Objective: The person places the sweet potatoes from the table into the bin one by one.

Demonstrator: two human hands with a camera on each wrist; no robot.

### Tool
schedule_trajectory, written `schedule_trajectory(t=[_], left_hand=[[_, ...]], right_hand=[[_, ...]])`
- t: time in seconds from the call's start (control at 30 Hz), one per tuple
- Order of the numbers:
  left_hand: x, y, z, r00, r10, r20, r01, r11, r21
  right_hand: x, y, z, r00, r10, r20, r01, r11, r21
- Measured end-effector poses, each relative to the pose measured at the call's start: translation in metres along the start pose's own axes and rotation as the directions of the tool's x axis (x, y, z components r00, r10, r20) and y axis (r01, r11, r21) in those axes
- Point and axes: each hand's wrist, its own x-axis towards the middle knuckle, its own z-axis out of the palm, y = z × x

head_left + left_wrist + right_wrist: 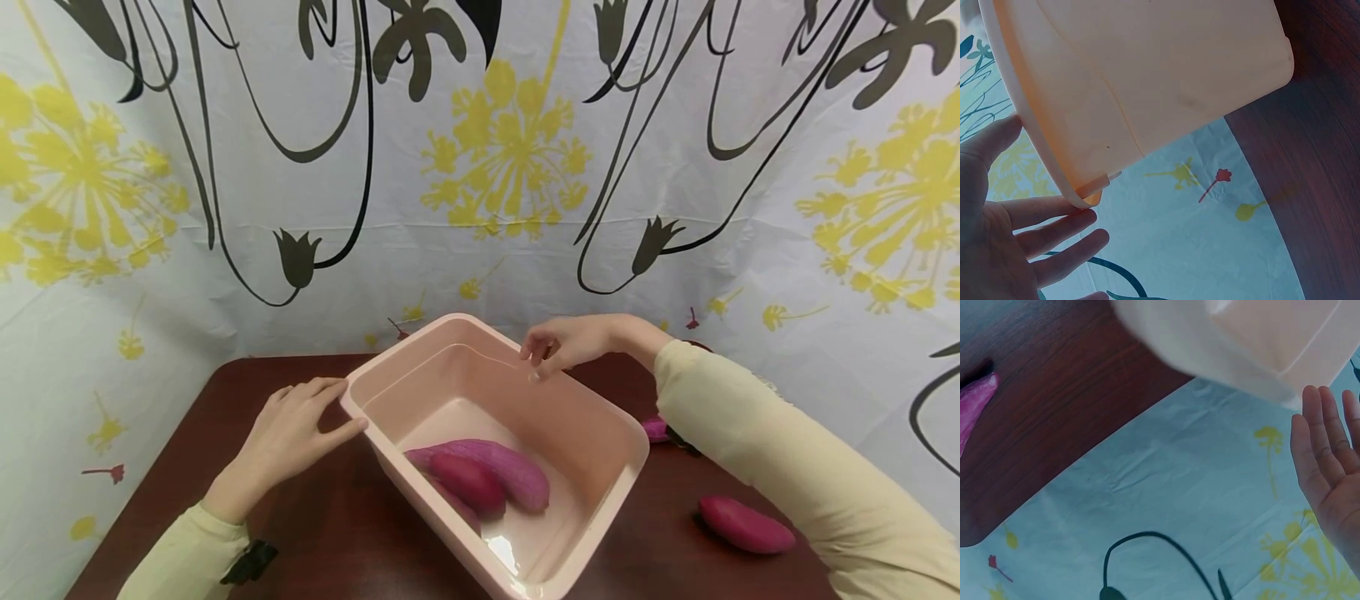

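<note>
Tub [585,442] stands mouth up over the table [322,517], between the two hands; whether its base sits flat is not clear. Inside, low toward the near side, a long purple vegetable [513,471] lies against a red vegetable [465,482], with part of another under them. The left hand [296,429] straddles the tub's left corner, thumb and forefinger at the rim, fingers fairly straight: a light touch, no clench. The right hand [577,340] is at the far rim with nothing seen in its loose fingers; whether it bears on the rim I cannot tell. Steadying the tub well, I judge, calls for even pressure from both sides, thumbs over the rim and fingers under the lip, and no sharp tilt, since the smooth pieces could roll. The right sleeve [757,442] should stay clear of the second red vegetable [746,525] and the purple piece [655,430] on the table. No brand, label or writing can be read; the cloth [457,275] behind carries only printed plants.
</note>
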Motion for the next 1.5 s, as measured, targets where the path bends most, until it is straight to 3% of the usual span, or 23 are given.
schedule_trajectory(t=[0.37, 1.0, 1.5], left_hand=[[-0.001, -0.001, 0.001, 1.000, 0.004, -0.007, -0.004, 1.000, 0.000], [0.000, -0.001, 0.002, 1.000, -0.002, -0.006, 0.001, 1.000, -0.006], [0.000, 0.000, 0.001, 1.000, -0.001, -0.005, 0.001, 1.000, 0.000]], right_hand=[[-0.025, 0.019, -0.007, 0.995, 0.083, -0.059, -0.079, 0.994, 0.073], [-0.068, 0.058, -0.003, 0.982, 0.080, -0.168, -0.053, 0.986, 0.160], [-0.100, 0.084, 0.003, 0.969, 0.165, -0.182, -0.122, 0.966, 0.227]])
